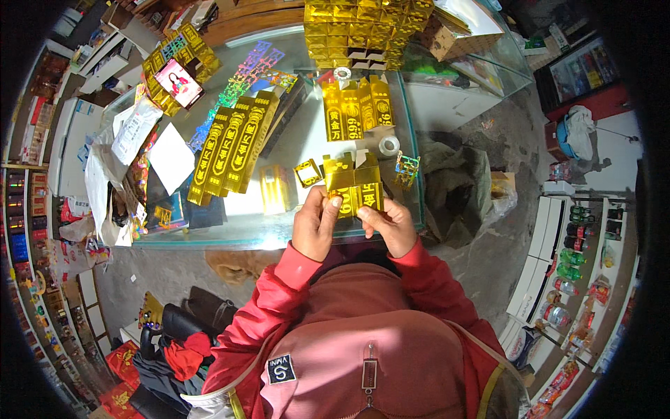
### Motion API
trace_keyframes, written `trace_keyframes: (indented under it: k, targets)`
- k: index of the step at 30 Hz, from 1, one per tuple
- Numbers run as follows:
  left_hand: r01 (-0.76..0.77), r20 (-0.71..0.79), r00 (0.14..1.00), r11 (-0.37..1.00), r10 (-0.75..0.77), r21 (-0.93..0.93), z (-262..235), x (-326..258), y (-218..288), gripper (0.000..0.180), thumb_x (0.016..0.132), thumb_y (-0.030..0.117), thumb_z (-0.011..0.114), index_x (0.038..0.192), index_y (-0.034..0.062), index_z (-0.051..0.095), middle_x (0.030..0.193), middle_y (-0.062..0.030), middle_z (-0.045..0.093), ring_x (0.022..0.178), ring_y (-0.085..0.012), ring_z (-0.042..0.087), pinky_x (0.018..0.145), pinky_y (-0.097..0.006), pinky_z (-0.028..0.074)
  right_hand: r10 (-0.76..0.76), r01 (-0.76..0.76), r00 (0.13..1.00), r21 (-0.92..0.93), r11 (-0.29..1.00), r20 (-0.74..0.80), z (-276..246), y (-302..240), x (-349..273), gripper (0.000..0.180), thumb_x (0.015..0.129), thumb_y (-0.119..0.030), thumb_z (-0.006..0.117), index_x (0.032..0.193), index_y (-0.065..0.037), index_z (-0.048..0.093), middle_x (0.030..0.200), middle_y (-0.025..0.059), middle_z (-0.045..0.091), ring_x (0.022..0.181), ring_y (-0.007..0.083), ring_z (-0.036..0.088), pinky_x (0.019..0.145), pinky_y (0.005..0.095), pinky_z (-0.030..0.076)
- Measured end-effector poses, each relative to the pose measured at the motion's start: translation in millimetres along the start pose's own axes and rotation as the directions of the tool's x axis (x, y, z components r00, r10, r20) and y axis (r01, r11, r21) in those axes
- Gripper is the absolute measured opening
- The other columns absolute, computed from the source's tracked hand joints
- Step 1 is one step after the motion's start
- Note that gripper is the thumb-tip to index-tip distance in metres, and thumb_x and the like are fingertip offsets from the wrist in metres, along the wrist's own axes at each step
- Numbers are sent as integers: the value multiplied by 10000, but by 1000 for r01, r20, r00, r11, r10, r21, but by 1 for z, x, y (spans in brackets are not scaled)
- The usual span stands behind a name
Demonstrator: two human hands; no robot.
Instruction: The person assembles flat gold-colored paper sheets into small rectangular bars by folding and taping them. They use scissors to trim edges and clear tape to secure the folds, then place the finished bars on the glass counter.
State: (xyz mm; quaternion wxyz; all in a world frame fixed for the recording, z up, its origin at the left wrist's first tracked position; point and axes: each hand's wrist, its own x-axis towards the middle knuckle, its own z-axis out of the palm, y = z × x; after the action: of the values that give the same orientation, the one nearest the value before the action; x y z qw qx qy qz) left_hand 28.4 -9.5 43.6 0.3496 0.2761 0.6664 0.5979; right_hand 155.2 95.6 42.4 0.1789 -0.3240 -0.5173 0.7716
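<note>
At the near edge of the glass counter point(251, 234), I hold a small gold foil paper box point(363, 178) with dark printing, its upper flaps standing up. My left hand point(316, 222) pinches its left side, thumb on the front face. My right hand point(391, 225) grips the lower right part between thumb and fingers. Just left of the box stands a small open gold piece point(308, 173). Several made-up gold boxes point(359, 108) stand behind it. A roll of tape point(389, 145) lies to the right, next to a shiny cut-out scrap point(407, 169).
Flat gold sheets point(234, 143) lie left of my hands, near shiny lattice strips point(234, 91). A tall stack of gold boxes point(363, 31) fills the far side, with a second tape roll point(342, 73) before it. White paper point(172, 158) and a phone point(179, 84) are at left.
</note>
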Motion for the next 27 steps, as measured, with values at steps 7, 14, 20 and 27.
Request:
trace_keyframes:
  k: [7, 14, 20, 27]
  targets:
    - [67, 130, 991, 938, -24, -340, 15, 0, 5, 471, 912, 3, 495, 1346, 32, 313, 1096, -46, 553, 929, -85, 519, 780, -223, 430, -41, 51, 992, 84, 995, -122, 1, 8, 0, 206, 837, -118, 634, 1021, -72, 554, 706, -43, 541, 550, 29, 448, 476, 183, 368]
    - [97, 221, 975, 937, -22, -334, 18, 5, 10, 549, 913, 63, 531, 1399, 46, 276, 1032, -16, 567, 813, -75, 511, 689, -216, 430, -12, 13, 1000, 200, 980, -9, 3, 10, -5, 123, 871, -147, 610, 968, -71, 606, 742, -31, 585, 552, 31, 461, 493, 196, 374]
    - [126, 210, 975, 951, -68, -281, 20, 5, 5, 600, 903, 46, 549, 1418, 10, 242, 885, 3, 536, 730, -75, 484, 647, -216, 420, -83, 108, 965, 87, 990, -250, -14, 1, -11, 96, 868, -148, 607, 804, -81, 580, 649, -21, 540, 552, 42, 453, 491, 198, 356]
    - [81, 199, 980, 953, -23, -291, 16, 9, -3, 532, 926, 119, 543, 1390, 14, 306, 881, -4, 561, 734, -70, 504, 653, -212, 423, -137, 121, 964, -83, 989, -229, -21, -5, -14, 255, 934, -199, 498, 765, -18, 562, 649, 33, 563, 550, 88, 498, 526, 238, 417]
